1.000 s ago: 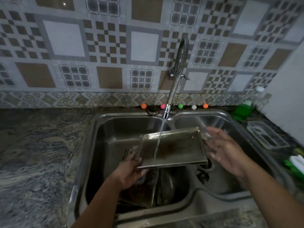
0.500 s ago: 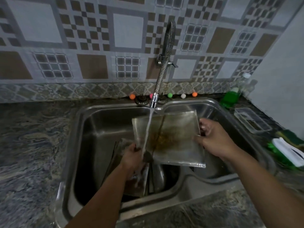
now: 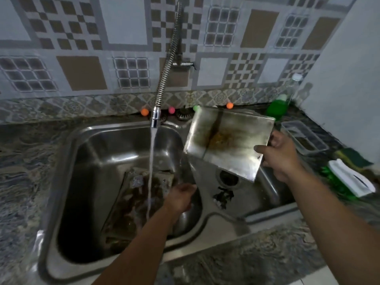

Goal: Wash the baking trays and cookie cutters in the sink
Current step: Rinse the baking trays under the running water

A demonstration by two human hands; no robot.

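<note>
My right hand [image 3: 281, 155] grips the right edge of a stained metal baking tray [image 3: 226, 140] and holds it tilted above the right basin of the steel sink [image 3: 222, 219]. The tray's brown burnt patch faces me. My left hand [image 3: 181, 197] hangs over the left basin just right of the running water, with its fingers loosely curled downward and nothing in them. Below it, a second dirty tray [image 3: 133, 194] leans in the left basin. The water from the spring faucet [image 3: 155, 117] falls onto that tray.
The right basin has a drain [image 3: 228, 178] with dark debris [image 3: 223, 195] beside it. On the counter to the right are a green soap bottle [image 3: 277, 108], a clear plastic box [image 3: 304, 138], a sponge [image 3: 349, 156] and a white-handled brush [image 3: 349, 179]. Small coloured balls line the back ledge.
My left hand has let go of the tray and dropped beside the stream. My right hand alone has carried the tray right, out of the water and over the right basin.
</note>
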